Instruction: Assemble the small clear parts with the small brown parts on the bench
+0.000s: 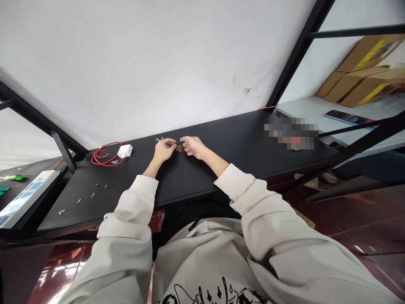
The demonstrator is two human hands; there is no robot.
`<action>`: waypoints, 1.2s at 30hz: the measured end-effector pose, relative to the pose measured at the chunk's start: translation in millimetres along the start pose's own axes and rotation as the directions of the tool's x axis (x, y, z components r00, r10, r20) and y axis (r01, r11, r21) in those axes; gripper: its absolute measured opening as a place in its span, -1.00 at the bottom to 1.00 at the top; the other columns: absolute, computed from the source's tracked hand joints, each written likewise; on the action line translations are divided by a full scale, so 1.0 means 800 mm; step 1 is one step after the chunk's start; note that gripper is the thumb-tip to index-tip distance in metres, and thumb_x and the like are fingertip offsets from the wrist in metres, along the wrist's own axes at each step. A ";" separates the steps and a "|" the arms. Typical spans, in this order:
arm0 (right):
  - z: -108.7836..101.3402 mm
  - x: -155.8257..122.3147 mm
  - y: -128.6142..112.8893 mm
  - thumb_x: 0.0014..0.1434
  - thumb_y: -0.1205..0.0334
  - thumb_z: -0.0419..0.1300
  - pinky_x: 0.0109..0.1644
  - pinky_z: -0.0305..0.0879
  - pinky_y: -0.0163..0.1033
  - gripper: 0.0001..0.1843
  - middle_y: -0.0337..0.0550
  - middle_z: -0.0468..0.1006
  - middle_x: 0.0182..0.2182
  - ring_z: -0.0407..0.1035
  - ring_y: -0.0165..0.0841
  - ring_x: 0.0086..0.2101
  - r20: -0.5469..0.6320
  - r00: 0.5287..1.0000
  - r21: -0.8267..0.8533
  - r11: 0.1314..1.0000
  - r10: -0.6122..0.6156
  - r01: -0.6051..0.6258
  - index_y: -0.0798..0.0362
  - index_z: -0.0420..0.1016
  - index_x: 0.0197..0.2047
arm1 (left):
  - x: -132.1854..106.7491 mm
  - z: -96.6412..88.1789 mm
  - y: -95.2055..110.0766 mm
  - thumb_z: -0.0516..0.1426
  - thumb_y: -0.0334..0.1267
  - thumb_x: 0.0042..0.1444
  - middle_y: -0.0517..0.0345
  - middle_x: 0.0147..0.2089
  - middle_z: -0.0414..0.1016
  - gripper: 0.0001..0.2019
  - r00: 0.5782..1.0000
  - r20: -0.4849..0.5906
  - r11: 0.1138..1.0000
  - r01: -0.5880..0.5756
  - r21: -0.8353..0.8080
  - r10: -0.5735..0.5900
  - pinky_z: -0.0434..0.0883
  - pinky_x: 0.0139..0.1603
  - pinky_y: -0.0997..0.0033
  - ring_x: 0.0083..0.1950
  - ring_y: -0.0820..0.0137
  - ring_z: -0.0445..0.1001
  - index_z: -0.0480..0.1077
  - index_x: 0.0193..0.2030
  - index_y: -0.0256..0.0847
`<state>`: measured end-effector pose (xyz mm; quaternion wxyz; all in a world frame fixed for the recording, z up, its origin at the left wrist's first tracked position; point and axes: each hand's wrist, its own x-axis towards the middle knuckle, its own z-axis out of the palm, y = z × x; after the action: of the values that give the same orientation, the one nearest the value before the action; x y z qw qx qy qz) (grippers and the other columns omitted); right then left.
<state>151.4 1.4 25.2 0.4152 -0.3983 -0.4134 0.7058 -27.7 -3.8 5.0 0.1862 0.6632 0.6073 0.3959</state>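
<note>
A small cluster of brown pieces, too small to name, lies on the black shelf top between my two hands. My left hand is just left of the cluster, its thumb and index finger slightly apart and reaching to its edge. Small clear pieces show behind that hand's knuckles; whether they lie on the surface or touch the hand is unclear. To the right of the cluster, my right hand has its fingers curled around small clear plastic pieces.
A white charger and a coiled red cable lie to the left. Several small pale bits are scattered nearer the front left. A power strip stands at far left. Cardboard boxes and a phone are at right.
</note>
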 end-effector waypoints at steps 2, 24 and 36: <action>-0.003 0.003 -0.001 0.32 0.25 0.10 -0.70 -0.15 -0.44 -0.87 -0.33 0.25 -0.59 0.09 -0.54 -0.69 0.057 0.997 0.088 0.995 0.044 -0.049 0.12 0.40 -0.23 | 0.000 -0.001 0.002 0.24 -0.27 0.06 0.10 -0.20 0.66 -0.81 1.000 -0.017 1.000 0.009 0.027 -0.009 0.44 -0.23 0.37 -0.45 0.42 0.47 0.60 -0.17 -0.18; -0.010 0.005 -0.008 0.33 0.21 0.03 -0.72 -0.10 -0.44 -0.83 -0.29 0.35 -0.56 0.14 -0.51 -0.67 0.199 0.978 0.289 0.949 0.068 -0.125 0.09 0.40 -0.19 | 0.005 0.003 -0.010 0.20 -0.38 0.01 0.00 -0.24 0.61 -0.81 0.999 0.016 0.965 0.050 -0.256 -0.048 0.53 -0.10 0.24 -0.23 0.29 0.57 0.56 -0.21 -0.27; -0.013 0.006 -0.006 0.40 0.18 0.10 -0.72 -0.16 -0.48 -0.79 -0.36 0.29 -0.60 0.07 -0.58 -0.70 0.213 0.973 0.338 0.928 0.086 -0.155 0.08 0.34 -0.28 | -0.001 0.007 -0.004 0.35 -0.20 -0.05 0.01 -0.25 0.61 -0.75 0.997 0.068 0.838 0.054 -0.542 -0.020 0.57 -0.15 0.25 -0.23 0.31 0.57 0.57 -0.23 -0.28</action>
<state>160.0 10.1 25.1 0.3932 -0.2715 -0.2934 0.8280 -25.3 -2.5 -1.0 0.3922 0.5829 0.4769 0.5282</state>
